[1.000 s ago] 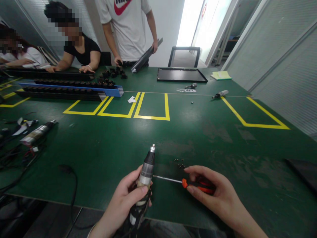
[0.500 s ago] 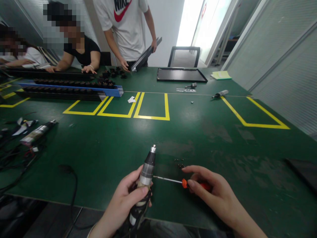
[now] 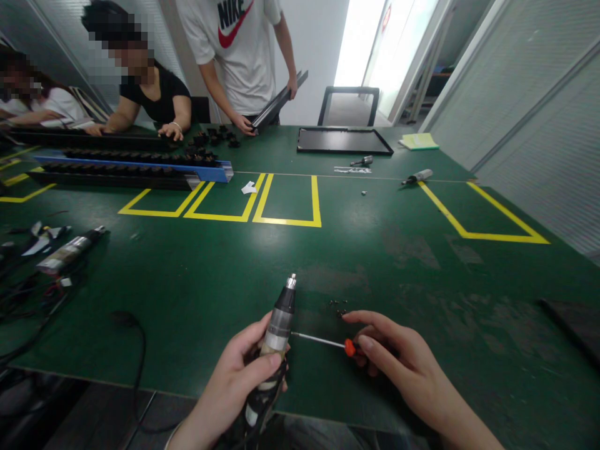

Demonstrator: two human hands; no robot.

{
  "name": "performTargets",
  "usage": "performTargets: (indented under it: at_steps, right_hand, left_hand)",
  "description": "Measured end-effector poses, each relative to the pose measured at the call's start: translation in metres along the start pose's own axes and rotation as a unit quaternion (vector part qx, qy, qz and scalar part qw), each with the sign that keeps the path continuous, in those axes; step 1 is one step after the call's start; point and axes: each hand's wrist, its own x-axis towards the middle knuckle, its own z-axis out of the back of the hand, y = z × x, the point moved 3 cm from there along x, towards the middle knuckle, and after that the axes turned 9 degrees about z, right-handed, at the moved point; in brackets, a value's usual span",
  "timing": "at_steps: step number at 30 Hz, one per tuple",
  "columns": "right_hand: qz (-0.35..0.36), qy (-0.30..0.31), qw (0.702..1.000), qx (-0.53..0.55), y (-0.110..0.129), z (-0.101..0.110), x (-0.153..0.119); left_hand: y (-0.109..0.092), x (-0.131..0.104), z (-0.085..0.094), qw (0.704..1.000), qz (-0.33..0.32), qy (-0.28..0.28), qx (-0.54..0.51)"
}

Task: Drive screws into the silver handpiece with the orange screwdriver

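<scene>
My left hand (image 3: 250, 362) is wrapped round an electric screwdriver (image 3: 276, 337), its metal nose tilted up and away from me. In my right hand (image 3: 394, 353) is a screwdriver (image 3: 323, 339) with a red handle, mostly covered by the fingers and thumb. Its thin shaft points left, and the tip ends beside the electric screwdriver's body; I cannot tell whether they touch. Just past my right index fingertip, a few small dark screws (image 3: 341, 312) lie on the green table (image 3: 225, 262).
On the left lie another electric screwdriver (image 3: 70, 250) and tangled cables (image 3: 28, 306). Further back are a blue rail (image 3: 206, 172) with black parts, a black tray (image 3: 344, 142) and a grey-handled tool (image 3: 417, 177). Across the table, a standing person (image 3: 244, 62) holds a metal channel (image 3: 279, 103).
My right fingers have shifted round the red handle, which shows less now. My left hand stays about the same. The standing person's lower hand has moved slightly along the channel.
</scene>
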Motion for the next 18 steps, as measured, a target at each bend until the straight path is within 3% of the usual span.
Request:
performTargets:
  at_steps: [9, 18]
  right_hand:
    - [0.045, -0.026, 0.995, -0.089, 0.008, 0.002, 0.004]
    - [0.054, -0.032, 0.993, -0.104, 0.012, 0.0, 0.003]
  left_hand:
    - [0.006, 0.002, 0.003, 1.0, -0.007, 0.0, -0.005]
    - [0.003, -0.001, 0.002, 1.0, -0.005, -0.01, -0.004]
